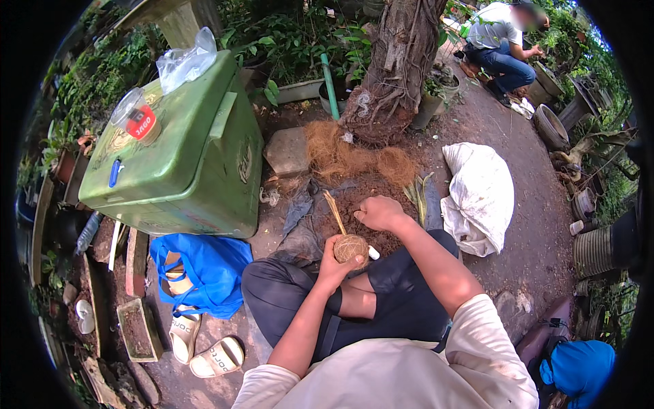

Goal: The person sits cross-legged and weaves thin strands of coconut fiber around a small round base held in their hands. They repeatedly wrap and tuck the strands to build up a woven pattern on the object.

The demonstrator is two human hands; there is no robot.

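Note:
My left hand (332, 266) grips a round ball of brown fibre (350, 250) wrapped in pale strands. From its upper side a dry tan plant stem (334, 210) sticks up and away from me. My right hand (382, 212) is curled above the loose brown soil (352, 197), beyond the ball, with its thumb and fingertips close together. Whether a fine thread lies between those fingers is too small to tell. Beside the ball, at my lap, shows a small white cylinder (374, 252), perhaps a thread spool.
Coconut fibre (332, 151) lies beyond the soil, before a tree trunk (393, 76). A green cooler box (168, 153) and a blue bag (204, 271) stand left. To the right are a white sack (477, 199) and long leaves (420, 197). Another person (498, 51) crouches farther off.

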